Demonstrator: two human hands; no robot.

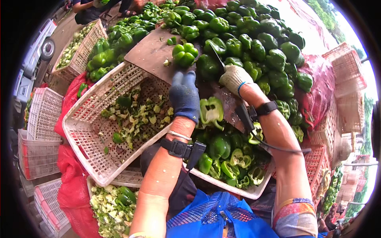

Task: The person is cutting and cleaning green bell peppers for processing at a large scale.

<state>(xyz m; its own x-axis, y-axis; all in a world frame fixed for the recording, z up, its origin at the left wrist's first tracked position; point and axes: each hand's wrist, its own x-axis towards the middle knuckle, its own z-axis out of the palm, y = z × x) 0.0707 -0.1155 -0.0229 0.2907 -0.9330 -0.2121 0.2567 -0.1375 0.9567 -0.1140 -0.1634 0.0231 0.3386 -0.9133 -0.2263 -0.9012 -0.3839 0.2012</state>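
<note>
Vest (210,210) foremost, left fingers (189,80), grip unclear, closely front the pepper (185,54); to its right, right fingers (231,75) clench a knife (218,58).

This looks to me like an open-air produce yard: peppers (268,41) heaped beyond the right hand (236,80), plastic crates (45,113) stacked well left of the left hand (185,97), others far right of the right. A vehicle (33,61) stands beyond those left-hand stacks; trees (323,11) show far right in daylight.
</note>
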